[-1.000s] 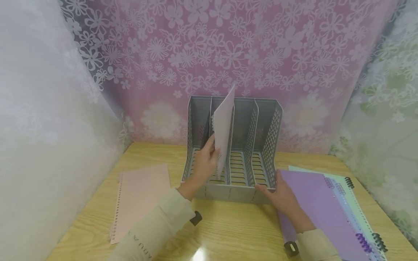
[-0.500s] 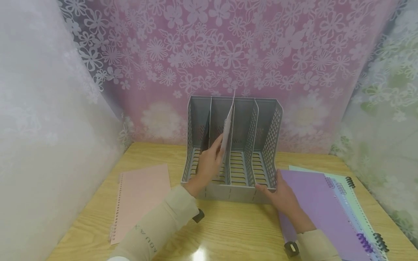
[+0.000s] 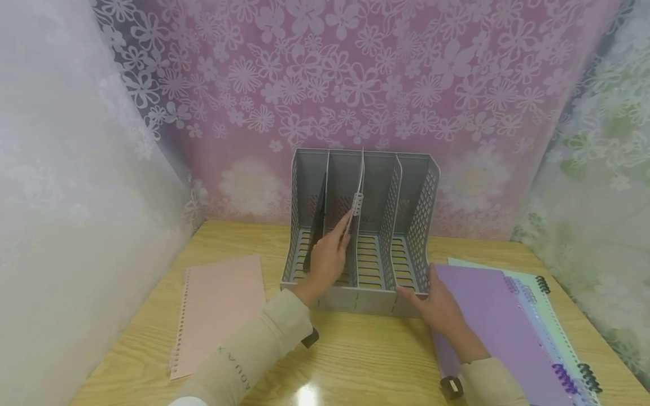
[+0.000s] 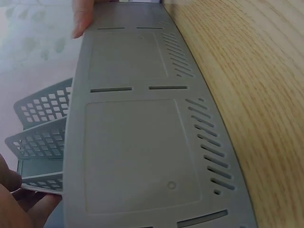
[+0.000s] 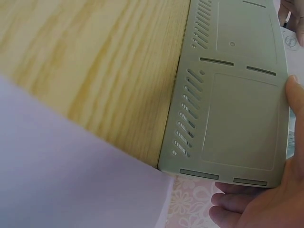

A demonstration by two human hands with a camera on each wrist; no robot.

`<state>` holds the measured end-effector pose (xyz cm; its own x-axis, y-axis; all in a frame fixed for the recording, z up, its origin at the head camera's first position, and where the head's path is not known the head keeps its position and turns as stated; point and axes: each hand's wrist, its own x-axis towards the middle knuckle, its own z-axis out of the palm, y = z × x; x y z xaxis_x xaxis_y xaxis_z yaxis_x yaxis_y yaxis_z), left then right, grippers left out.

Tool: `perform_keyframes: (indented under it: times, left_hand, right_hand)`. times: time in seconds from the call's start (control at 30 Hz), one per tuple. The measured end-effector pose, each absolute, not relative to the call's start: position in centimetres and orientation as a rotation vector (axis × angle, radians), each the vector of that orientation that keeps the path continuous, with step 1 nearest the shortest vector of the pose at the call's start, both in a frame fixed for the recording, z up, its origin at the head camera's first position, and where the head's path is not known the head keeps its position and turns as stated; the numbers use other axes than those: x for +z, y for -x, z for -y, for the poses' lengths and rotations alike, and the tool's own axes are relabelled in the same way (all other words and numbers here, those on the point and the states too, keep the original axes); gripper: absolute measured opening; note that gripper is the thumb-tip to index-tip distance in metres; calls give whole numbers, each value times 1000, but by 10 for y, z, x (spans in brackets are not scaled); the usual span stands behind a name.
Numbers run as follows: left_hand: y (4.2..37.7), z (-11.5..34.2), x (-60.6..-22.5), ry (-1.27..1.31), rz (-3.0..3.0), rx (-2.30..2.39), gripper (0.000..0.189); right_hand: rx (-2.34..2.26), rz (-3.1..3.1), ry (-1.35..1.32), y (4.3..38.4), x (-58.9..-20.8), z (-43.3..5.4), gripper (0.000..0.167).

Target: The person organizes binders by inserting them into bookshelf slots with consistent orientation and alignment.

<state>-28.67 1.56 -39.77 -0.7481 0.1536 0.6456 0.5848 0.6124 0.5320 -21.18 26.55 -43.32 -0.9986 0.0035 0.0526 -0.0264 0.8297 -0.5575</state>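
Observation:
In the head view, my left hand (image 3: 327, 262) reaches into the second compartment from the left of a grey file organizer (image 3: 350, 300). It pinches a pale spiral notebook (image 3: 358, 204), which stands edge-on against that compartment's right divider. The left wrist view shows only part of this hand (image 4: 35, 209), at the lower left. With thumb in front and fingers around the side, my right hand (image 3: 442, 307) grips the organizer's front right corner; the right wrist view shows the hand (image 5: 266, 209) there too. A dark notebook (image 3: 318, 220) leans in the leftmost compartment.
A pink spiral notebook (image 3: 223, 310) lies on the wooden table (image 3: 355, 361) at the left. Overlapping purple (image 3: 487, 321), blue (image 3: 539, 318) and mint green notebooks (image 3: 550, 309) lie at the right. Flowered fabric (image 3: 325, 84) hangs behind the organizer.
The pale notebook has turned edge-on and sunk deeper into the second compartment, moving towards the right divider. My left hand has shifted slightly right with it. The right hand has stayed on the corner.

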Motion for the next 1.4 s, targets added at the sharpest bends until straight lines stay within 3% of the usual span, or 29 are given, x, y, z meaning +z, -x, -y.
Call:
perform_keyframes:
  times: [1.4]
  left_hand:
    - [285, -34, -419, 534, 2404, -1002, 76]
  right_hand:
    - [931, 2911, -31, 213, -438, -269, 111]
